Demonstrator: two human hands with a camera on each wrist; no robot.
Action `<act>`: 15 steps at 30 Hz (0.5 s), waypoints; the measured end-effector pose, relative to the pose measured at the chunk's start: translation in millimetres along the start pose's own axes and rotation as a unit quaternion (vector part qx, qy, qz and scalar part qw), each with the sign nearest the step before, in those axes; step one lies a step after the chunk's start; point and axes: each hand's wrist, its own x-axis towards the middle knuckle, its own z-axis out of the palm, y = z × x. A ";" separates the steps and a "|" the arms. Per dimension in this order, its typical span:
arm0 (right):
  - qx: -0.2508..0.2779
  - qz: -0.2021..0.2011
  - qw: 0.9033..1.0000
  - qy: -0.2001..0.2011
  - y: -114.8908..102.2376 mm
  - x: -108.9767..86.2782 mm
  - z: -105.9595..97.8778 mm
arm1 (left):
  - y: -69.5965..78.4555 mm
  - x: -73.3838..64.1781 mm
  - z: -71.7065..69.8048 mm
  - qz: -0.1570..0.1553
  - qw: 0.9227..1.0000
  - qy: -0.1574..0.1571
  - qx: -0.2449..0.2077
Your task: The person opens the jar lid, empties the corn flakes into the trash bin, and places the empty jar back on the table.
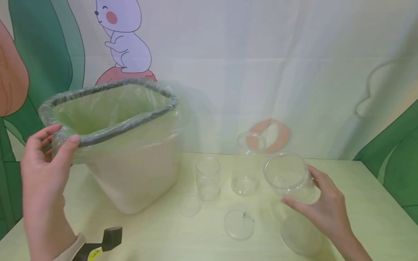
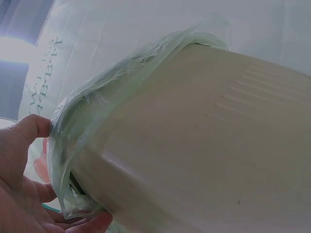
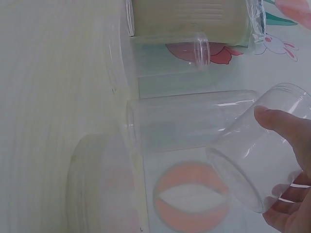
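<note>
My left hand [image 1: 49, 159] grips the grey rim [image 1: 130, 125] of a beige trash bin [image 1: 134, 177], thumb on top and fingers at the outer left side. A thin, pale green trash bag [image 2: 121, 87] lines the bin and folds over that rim. On the right, my right hand [image 1: 330, 206] holds a clear plastic jar [image 3: 262, 150] up off the table, its mouth uncovered and tilted. Thumb and fingers wrap the jar from opposite sides. Two more clear jars stand between the bin and this hand: a shorter one [image 1: 208, 185] and a taller one [image 1: 245, 181].
Two clear round lids lie in front of the standing jars, a small one [image 1: 189, 206] and a larger one [image 1: 239, 224]. A wide frosted disc [image 1: 299, 235] lies below the held jar. Behind the table [image 1: 169, 239] hangs a printed curtain [image 1: 209, 72].
</note>
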 end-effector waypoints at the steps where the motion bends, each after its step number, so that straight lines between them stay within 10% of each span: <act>1: 0.001 0.008 1.000 -0.005 0.6 0.0 0.3 | -0.3 0.1 -0.1 0.001 1.000 0.001 0.001; 15: 0.037 0.072 0.995 -0.049 12.5 0.9 5.6 | -2.3 1.6 1.1 0.007 1.000 0.008 0.006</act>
